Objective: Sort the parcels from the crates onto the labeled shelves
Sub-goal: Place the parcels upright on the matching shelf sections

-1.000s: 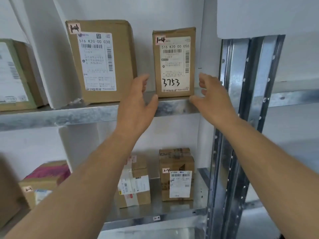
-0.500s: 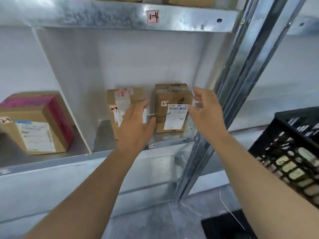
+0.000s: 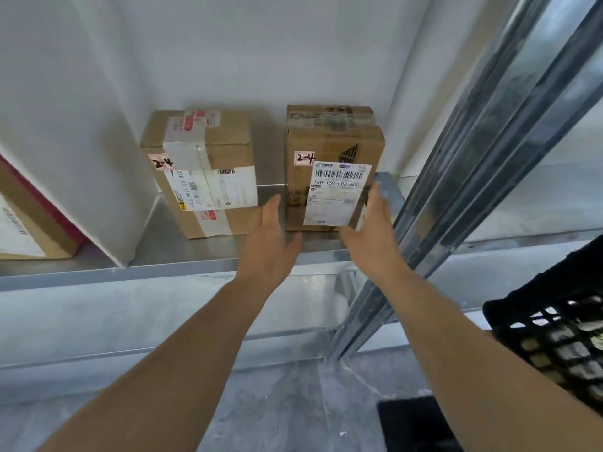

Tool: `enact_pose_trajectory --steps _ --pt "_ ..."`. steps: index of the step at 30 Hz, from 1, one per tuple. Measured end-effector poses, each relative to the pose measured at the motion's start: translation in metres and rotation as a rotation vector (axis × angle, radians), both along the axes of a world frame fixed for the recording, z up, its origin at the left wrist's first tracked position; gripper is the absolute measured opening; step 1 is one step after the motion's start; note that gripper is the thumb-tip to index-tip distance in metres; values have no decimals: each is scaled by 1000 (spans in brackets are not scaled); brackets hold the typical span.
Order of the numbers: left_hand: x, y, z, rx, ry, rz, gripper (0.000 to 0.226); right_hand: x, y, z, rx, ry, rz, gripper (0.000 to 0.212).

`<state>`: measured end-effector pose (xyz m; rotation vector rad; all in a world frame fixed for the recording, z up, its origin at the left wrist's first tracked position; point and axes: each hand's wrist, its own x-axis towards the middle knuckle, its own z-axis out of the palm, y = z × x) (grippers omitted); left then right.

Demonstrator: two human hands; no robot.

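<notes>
Both hands down one shelf point(image 3: 163, 272) | left hand point(image 3: 270, 238), right hand point(image 3: 372, 233) flank 2-4 parcel point(image 3: 329, 141) | fingers point(image 3: 273, 205) straight, empty | looks placed

Two upright parcels point(image 3: 332, 168) on shelf point(image 3: 182, 272)

Found brown cardboard on the right parcel point(image 3: 329, 141), with a white label point(image 3: 336, 200), black barcode and pink tag point(image 3: 304, 158). Found white tape point(image 3: 184, 154) and red stickers point(image 3: 195, 120) across the brown left parcel point(image 3: 235, 141). Noted black on the lattice crate point(image 3: 551, 334), silver-grey on the shelf point(image 3: 146, 272).
</notes>
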<state>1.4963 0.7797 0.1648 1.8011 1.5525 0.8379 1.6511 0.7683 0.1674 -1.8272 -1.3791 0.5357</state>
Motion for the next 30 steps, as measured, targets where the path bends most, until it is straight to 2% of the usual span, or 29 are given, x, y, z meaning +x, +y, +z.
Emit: enact_pose_trajectory --steps 5,9,18,23,27,30 --pt "19 24 -18 -17 -97 78 63 7 24 -22 92 135 7 71" --pt "24 28 -30 -30 -187 130 60 12 29 -33 98 144 -14 55" --pt "24 26 -39 -17 -210 166 46 13 17 -43 36 70 -39 59" --pt "22 27 -41 -37 -211 141 50 12 14 -41 30 68 -31 60" --pt "18 17 -37 -83 -262 113 58 7 6 -39 2 59 -43 69" --pt "1 -5 -32 -74 -214 123 56 -1 -17 -36 -63 15 -83 73"
